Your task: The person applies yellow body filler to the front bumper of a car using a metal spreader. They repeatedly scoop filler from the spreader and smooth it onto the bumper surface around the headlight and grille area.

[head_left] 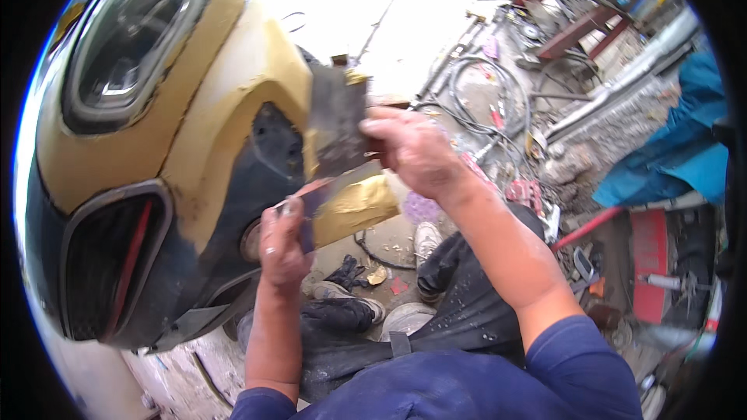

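Observation:
To my left stands a dark car bumper (214,210) with yellow body filler (210,128) spread over its upper part and around a dark recess. My right hand (412,148) pinches the right edge of a flat grey putty spreader (340,120), held up in front of the bumper's edge. Below it, my left hand (284,245) grips a flat putty knife (313,214) with a purplish handle end. A thick lump of yellow filler (358,206) lies on its blade. The spreader partly overlaps that blade, and whether it touches the bumper cannot be made out.
A headlight (132,43) and a dark lamp opening (117,260) sit in the car's front. Coiled hoses (486,93) and metal scrap lie on the floor ahead. At right are a blue cloth (673,140) and a red-and-black case (669,264). My knees and shoes are close below.

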{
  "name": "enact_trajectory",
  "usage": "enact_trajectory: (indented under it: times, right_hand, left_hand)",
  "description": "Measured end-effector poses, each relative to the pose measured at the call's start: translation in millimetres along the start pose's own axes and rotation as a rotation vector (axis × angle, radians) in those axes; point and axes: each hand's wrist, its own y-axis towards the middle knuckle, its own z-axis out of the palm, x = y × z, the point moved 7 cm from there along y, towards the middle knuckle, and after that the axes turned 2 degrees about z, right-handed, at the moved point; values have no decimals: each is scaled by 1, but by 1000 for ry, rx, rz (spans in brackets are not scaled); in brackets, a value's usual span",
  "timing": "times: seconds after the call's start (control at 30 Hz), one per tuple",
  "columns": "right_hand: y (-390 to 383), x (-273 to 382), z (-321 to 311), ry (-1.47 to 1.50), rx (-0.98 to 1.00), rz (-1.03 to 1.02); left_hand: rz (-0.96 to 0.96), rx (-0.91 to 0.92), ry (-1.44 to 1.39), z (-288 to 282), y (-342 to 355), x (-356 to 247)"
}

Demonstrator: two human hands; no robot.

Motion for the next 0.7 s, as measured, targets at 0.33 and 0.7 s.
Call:
enact_trajectory:
  times: [0.33,0.7]
  right_hand:
    - [-11,31,-25,-36,-225,-203]
    - [-17,30,-7,12,-147,-294]
  left_hand:
    - [19,-160,-276,4,15,-17]
    - [93,-249,-311,-2,14,-21]
